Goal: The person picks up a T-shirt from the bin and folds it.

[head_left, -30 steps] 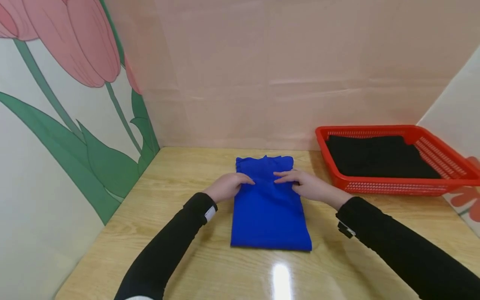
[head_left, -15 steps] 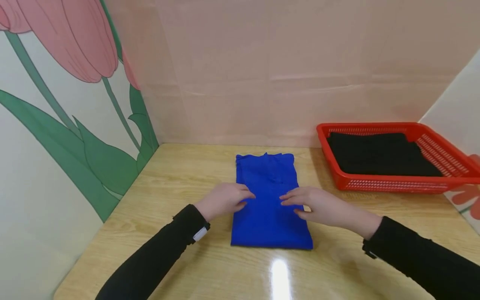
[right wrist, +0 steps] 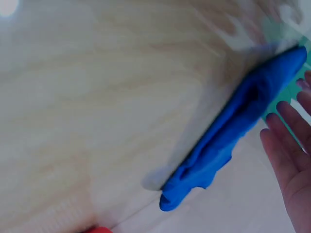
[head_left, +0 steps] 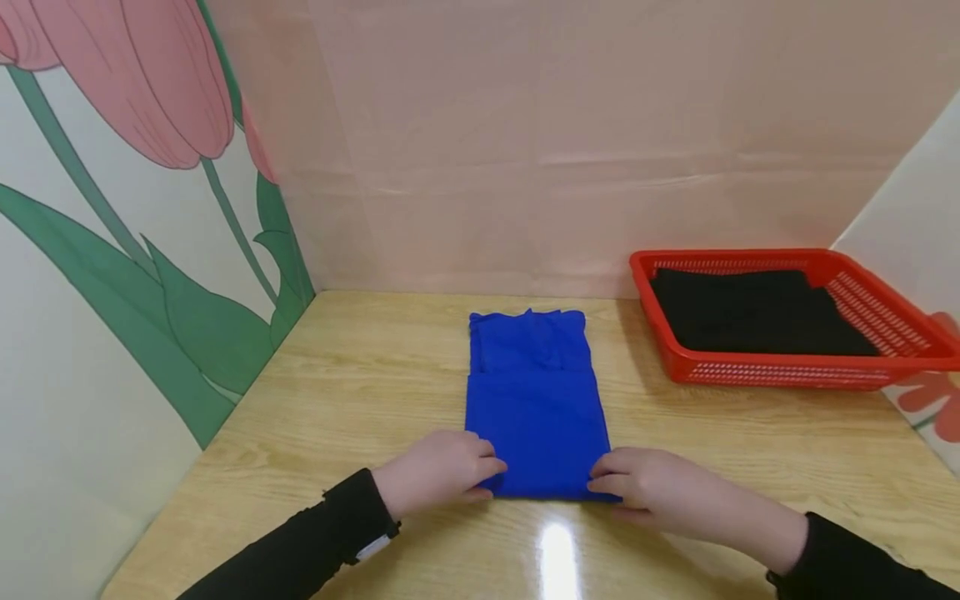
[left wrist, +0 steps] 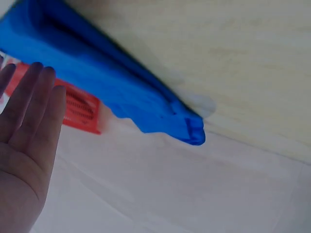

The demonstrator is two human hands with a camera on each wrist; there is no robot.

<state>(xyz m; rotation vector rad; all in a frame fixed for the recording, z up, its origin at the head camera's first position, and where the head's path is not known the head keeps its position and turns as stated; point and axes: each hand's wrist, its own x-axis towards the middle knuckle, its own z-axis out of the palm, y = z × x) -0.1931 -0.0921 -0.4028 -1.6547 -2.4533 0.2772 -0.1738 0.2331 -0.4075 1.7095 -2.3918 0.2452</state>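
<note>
A folded blue cloth garment (head_left: 536,417) lies flat on the wooden table, its ruffled end at the far side and a straight layer edge across its upper part. At the near left corner my left hand (head_left: 442,471) rests with its fingertips on the cloth. My right hand (head_left: 660,492) touches the near right corner the same way. In the left wrist view the fingers (left wrist: 43,97) look nearly straight beside the blue cloth (left wrist: 112,82). The right wrist view also has extended fingers (right wrist: 286,131) next to the garment (right wrist: 233,126). Both thumbs are mostly hidden.
A red plastic basket (head_left: 780,371) with folded black cloth (head_left: 757,312) inside stands at the back right of the table (head_left: 360,375). A pinkish covered wall (head_left: 480,150) rises behind the table, and a tulip-painted wall (head_left: 112,333) stands on the left.
Both hands have moved from the upper part of the blue garment down to its near corners. The straight layer edge across it now shows uncovered. The basket stays in place.
</note>
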